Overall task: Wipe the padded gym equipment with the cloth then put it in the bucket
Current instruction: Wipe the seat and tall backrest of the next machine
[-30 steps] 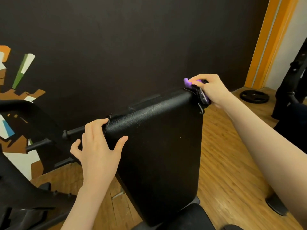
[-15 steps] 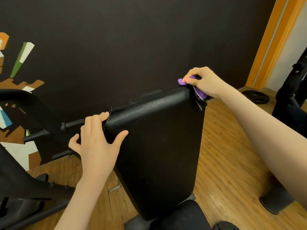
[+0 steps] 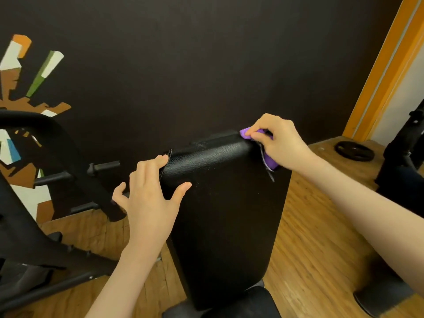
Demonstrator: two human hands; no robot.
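Observation:
A black padded bench backrest [image 3: 227,203] stands upright in the middle of the view, its leather torn at the top left corner. My right hand [image 3: 280,143] grips a purple cloth [image 3: 269,160] against the pad's top right corner; most of the cloth is hidden under my fingers. My left hand [image 3: 149,193] rests on the top left corner, fingers over the edge and thumb spread on the front face. No bucket is in view.
A black machine frame [image 3: 55,161] with pegs stands at the left. A weight plate [image 3: 354,150] lies on the wooden floor [image 3: 309,237] at the right, near more dark equipment [image 3: 403,157]. A dark wall is close behind the pad.
My right hand with the cloth has slid slightly left along the top right corner of the pad. The left hand has stayed on the left corner.

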